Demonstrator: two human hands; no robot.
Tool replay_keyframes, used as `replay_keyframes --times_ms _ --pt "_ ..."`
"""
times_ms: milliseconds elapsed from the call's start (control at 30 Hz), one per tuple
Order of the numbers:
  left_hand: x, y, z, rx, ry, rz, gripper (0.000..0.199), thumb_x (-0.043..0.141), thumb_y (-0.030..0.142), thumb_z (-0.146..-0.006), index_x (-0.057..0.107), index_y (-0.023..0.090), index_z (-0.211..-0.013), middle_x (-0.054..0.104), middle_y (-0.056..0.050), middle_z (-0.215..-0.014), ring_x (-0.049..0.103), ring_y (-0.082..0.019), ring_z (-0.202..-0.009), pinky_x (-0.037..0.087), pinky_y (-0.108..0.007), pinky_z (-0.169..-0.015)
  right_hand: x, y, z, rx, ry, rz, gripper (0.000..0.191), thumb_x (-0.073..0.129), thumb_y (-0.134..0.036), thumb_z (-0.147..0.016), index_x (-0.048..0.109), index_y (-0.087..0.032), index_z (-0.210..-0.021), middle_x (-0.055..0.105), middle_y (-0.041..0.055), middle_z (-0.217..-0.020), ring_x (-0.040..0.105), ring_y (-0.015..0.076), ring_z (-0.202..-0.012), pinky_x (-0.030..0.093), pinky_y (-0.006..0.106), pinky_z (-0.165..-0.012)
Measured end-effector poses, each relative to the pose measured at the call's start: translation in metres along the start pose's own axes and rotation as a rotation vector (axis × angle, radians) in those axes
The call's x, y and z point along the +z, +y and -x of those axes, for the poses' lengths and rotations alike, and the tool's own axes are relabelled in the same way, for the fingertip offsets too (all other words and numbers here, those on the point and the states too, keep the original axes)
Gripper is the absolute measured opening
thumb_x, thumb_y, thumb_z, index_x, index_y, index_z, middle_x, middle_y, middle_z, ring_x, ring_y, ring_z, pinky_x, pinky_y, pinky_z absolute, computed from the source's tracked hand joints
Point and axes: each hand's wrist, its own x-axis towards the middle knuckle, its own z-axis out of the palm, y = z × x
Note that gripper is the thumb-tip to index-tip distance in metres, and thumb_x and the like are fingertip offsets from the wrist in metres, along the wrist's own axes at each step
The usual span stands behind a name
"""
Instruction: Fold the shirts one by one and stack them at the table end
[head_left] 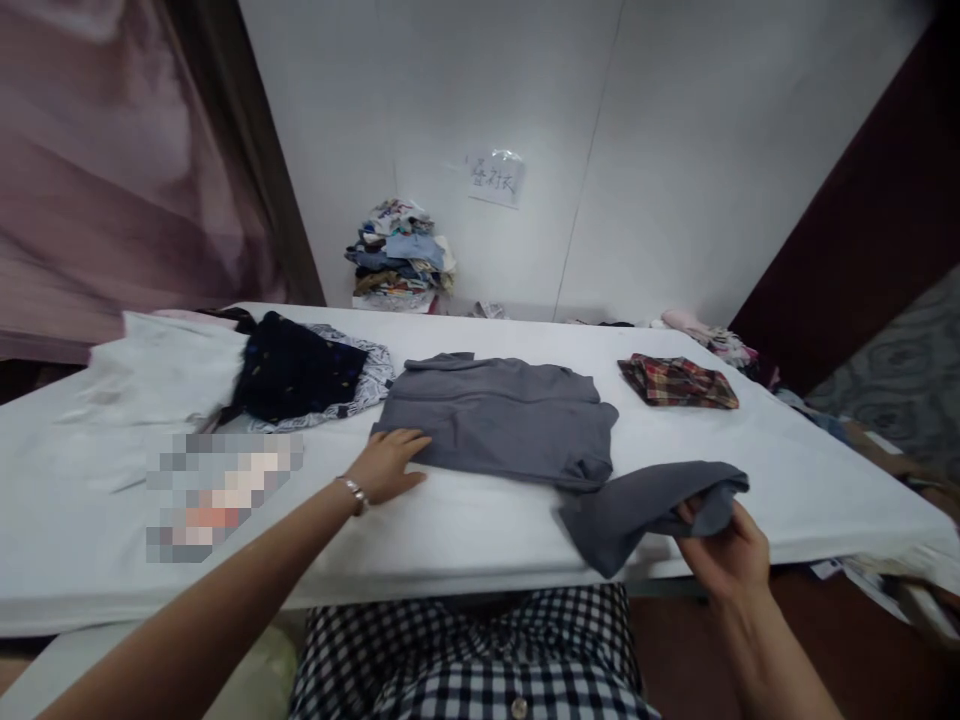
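A grey shirt (495,415), partly folded, lies across the middle of the white table. My left hand (388,464) rests at the shirt's near left corner, fingers spread and lying flat on the cloth and table. At the front right, my right hand (724,545) grips the end of one grey sleeve (637,505), its fingers partly hidden inside the cuff. That sleeve is lifted and stretched toward the table's near edge, while the shirt's body stays flat.
Left of the shirt lie a black garment (300,365), a black-and-white patterned garment (377,370) and white clothes (161,370). A folded plaid shirt (679,381) sits at the right. Clothes are piled (401,255) behind the table, against the wall.
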Motion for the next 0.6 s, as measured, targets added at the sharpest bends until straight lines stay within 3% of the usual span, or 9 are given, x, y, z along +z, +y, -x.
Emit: replay_keyframes --times_ms 100,200,267,400,600 --pt "0.003 -0.027 0.003 -0.031 0.015 -0.098 0.041 0.05 0.031 -0.078 0.064 0.021 -0.115 0.065 -0.013 -0.118 0.058 -0.029 -0.11 0.04 -0.045 -0.095 -0.002 -0.003 -0.001 -0.042 -0.047 0.074 0.019 0.054 -0.038 -0.08 0.066 -0.026 -0.07 0.066 0.0014 -0.065 0.063 0.0206 -0.063 0.054 0.042 -0.067" --pt "-0.007 -0.036 0.007 0.002 0.077 -0.179 0.029 0.044 0.018 -0.075 0.069 0.02 -0.09 0.069 -0.011 -0.093 0.063 -0.027 -0.093 0.043 -0.042 -0.085 0.006 -0.008 0.001 -0.005 -0.032 -0.006 0.021 0.054 -0.035 -0.079 0.063 -0.027 -0.062 0.062 -0.0007 -0.058 0.059 0.0172 -0.055 0.052 0.036 -0.059" --pt "-0.021 -0.035 0.017 0.038 0.172 -0.18 0.026 0.043 0.016 -0.074 0.068 0.02 -0.082 0.068 -0.01 -0.086 0.062 -0.027 -0.087 0.044 -0.041 -0.081 0.005 -0.017 0.005 0.028 0.042 -0.086 0.018 0.055 -0.037 -0.076 0.063 -0.028 -0.063 0.062 -0.0012 -0.059 0.057 0.0162 -0.052 0.05 0.033 -0.051" --pt "-0.042 -0.03 0.056 0.114 0.383 -0.165 0.024 0.045 0.021 -0.079 0.068 0.021 -0.086 0.066 -0.008 -0.086 0.06 -0.026 -0.084 0.045 -0.041 -0.079 -0.013 -0.039 0.01 -0.024 0.243 -0.062 0.016 0.061 -0.044 -0.068 0.064 -0.028 -0.065 0.061 -0.0011 -0.053 0.052 0.0158 -0.042 0.043 0.03 -0.038" --pt "-0.02 -0.031 0.1 0.17 0.347 -0.001 0.023 0.05 0.021 -0.077 0.071 0.026 -0.086 0.069 -0.006 -0.086 0.063 -0.022 -0.082 0.051 -0.036 -0.076 -0.021 -0.046 0.006 0.033 0.396 -0.002 0.016 0.067 -0.04 -0.059 0.064 -0.025 -0.063 0.063 0.0016 -0.055 0.059 0.0176 -0.044 0.049 0.032 -0.041"
